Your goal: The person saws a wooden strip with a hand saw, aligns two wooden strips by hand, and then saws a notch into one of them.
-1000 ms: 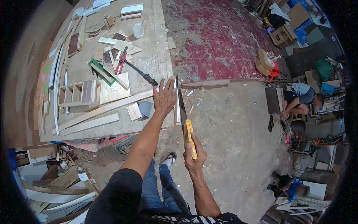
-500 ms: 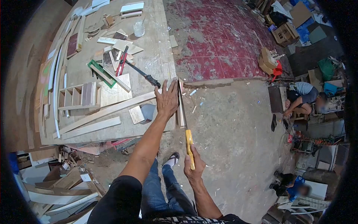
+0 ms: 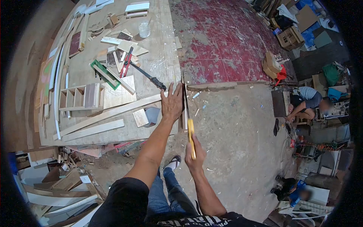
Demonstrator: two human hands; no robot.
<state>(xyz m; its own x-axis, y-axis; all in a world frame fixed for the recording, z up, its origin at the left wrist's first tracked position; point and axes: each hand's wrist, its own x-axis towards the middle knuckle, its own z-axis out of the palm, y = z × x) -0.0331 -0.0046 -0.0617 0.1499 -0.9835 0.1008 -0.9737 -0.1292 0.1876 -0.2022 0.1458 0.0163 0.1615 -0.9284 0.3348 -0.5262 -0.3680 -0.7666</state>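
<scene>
My left hand [image 3: 172,105] lies flat with fingers spread on the end of a long pale wooden strip [image 3: 113,110], at the worktable's right edge. In my right hand [image 3: 196,153] is a handsaw [image 3: 190,126], gripped by its yellow handle. Its narrow blade points away from me along the table edge, just right of my left fingers. Beyond those fingertips lies a long dark tool [image 3: 147,77] with a black wrapped grip. A small square wood block [image 3: 140,118] and a grey round patch sit left of my left wrist.
The worktable [image 3: 159,41] bears a compartmented wooden box [image 3: 81,97], a green frame [image 3: 106,75], a clear jar [image 3: 144,29] and wood offcuts. Two people sit at the right, one in a grey shirt [image 3: 307,94]. Scrap wood [image 3: 60,193] is piled lower left.
My right hand has pushed the saw forward, away from me, so its handle is nearer the table edge. My left hand stays on the strip, fingers slightly more spread.
</scene>
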